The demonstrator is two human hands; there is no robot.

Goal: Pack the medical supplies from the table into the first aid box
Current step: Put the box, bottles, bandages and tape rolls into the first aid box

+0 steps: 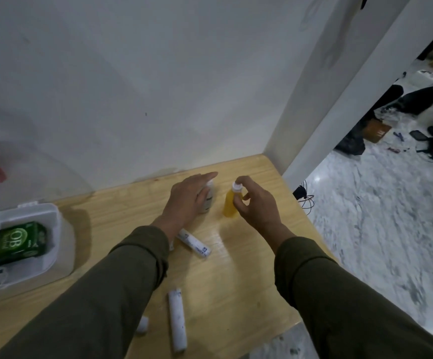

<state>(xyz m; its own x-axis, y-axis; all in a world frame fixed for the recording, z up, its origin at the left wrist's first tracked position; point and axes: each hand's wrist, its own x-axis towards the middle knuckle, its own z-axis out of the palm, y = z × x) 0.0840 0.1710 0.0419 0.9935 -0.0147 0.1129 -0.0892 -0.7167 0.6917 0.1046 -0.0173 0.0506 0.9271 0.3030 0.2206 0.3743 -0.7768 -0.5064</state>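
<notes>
Yellow bottle (230,203): upright, centre-right of the frame, long axis vertical; I see it just right of the white bottle (208,200).
Right hand (258,203): nearest it, fingers curled at neck and cap, touching; I judge the grip half-formed.
Left hand (185,200): fingers spread flat, draped over the white bottle, not clasped.
First aid box (54,229): open, far left, well apart.

The green packet (19,242) in the first aid box (54,216) bears large letters "OB" — the smaller print beneath is unreadable; labels on the white tube (194,242) and the bottles are too blurred.
</notes>
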